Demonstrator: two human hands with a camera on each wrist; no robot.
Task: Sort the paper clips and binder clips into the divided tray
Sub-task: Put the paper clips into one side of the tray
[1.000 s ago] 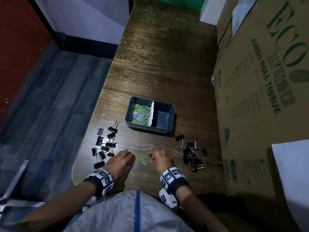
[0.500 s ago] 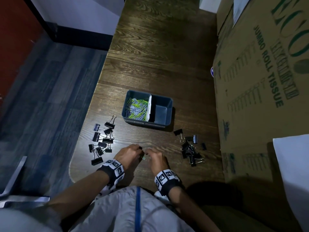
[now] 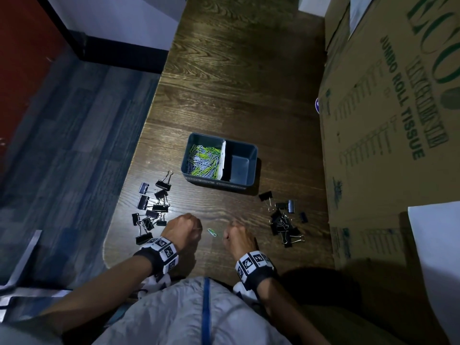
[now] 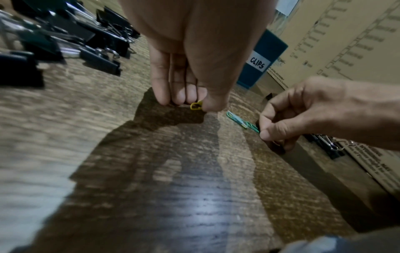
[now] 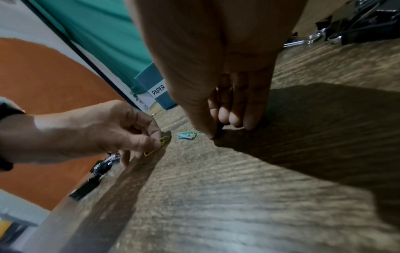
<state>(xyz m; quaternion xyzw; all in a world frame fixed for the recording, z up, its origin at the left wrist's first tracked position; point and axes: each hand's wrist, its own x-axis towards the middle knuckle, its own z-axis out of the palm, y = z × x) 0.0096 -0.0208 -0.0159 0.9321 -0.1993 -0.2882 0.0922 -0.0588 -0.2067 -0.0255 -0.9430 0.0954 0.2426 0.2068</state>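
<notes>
On the desk (image 3: 236, 95) before the tray (image 3: 245, 148), the left hand (image 3: 183, 226) pinches a yellow paper clip (image 4: 196, 105), the right hand (image 3: 237, 236) pinches something unclear, and thin clips (image 3: 212, 232) may slip.

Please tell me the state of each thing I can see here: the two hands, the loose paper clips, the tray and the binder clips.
Left hand: pinches a yellow paper clip.
Right hand: fingers curled, thumb tip on the table; whether it holds anything cannot be told.
Green paper clips: lie loose on the table, between the hands.
Tray: left compartment holds paper clips, right one holds none.
Binder clips: two piles on the table, outside the tray.
</notes>
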